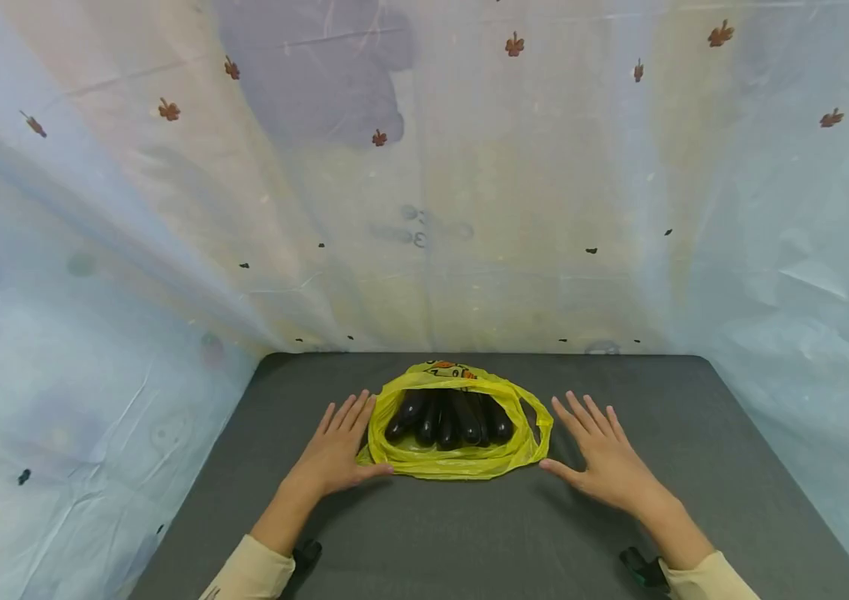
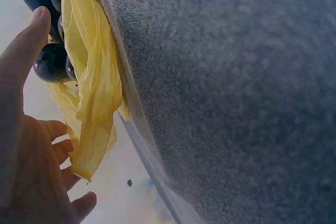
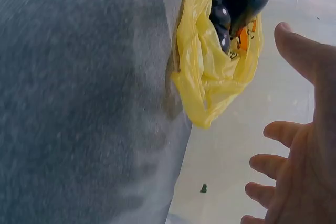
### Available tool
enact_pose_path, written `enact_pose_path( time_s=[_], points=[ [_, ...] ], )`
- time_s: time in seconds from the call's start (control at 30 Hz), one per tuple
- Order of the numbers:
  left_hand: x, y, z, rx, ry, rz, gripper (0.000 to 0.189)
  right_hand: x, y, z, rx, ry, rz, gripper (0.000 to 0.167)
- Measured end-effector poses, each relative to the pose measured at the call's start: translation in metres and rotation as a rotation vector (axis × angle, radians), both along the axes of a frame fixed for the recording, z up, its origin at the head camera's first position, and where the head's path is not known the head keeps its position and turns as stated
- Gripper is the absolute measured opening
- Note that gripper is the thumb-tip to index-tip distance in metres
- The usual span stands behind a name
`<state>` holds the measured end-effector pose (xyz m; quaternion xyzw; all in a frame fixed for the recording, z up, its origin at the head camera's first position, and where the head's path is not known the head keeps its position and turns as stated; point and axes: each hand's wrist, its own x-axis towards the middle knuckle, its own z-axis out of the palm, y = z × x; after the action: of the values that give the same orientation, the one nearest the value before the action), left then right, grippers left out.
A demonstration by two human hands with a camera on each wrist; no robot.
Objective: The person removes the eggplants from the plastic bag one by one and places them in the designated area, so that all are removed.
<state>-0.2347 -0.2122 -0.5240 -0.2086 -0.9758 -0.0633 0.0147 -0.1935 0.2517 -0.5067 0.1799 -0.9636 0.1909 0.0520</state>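
Note:
A yellow plastic bag (image 1: 469,468) lies with its mouth spread wide on the dark grey table. Inside it sit several glossy, dark eggplants (image 1: 461,417), side by side; they also show in the left wrist view as rounded eggplant ends (image 2: 51,62). My left hand (image 1: 337,454), fingers straight and spread, is at the bag's left edge, with the thumb by the near left rim. On the other side my right hand (image 1: 604,458) has its fingers spread close to the bag's right handle loop. In the right wrist view, a gap shows between that hand (image 3: 299,166) and the yellow bag (image 3: 205,77).
The grey table (image 1: 461,533) has rounded far corners. Behind it and along both sides hangs a pale sheet (image 1: 529,167) printed with small brown leaves. A dark strap (image 1: 643,568) shows at the right wrist, by the cream sleeve (image 1: 709,579).

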Motion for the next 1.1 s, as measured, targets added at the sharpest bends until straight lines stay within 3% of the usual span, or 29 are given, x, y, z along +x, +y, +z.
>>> enact_pose_path(
  time_s=[0.43, 0.63, 1.1],
  points=[
    [-0.011, 0.009, -0.002, -0.023, -0.032, -0.006, 0.136, -0.001, -0.022, 0.0, -0.021, 0.028, 0.068, 0.102],
    [-0.012, 0.011, -0.002, -0.059, -0.032, -0.001, 0.135, -0.001, -0.032, -0.001, -0.013, 0.04, 0.102, 0.099],
    [-0.016, 0.014, -0.007, -0.043, -0.058, -0.027, 0.134, -0.004, -0.056, -0.005, -0.068, 0.055, 0.166, 0.096]
  ],
)
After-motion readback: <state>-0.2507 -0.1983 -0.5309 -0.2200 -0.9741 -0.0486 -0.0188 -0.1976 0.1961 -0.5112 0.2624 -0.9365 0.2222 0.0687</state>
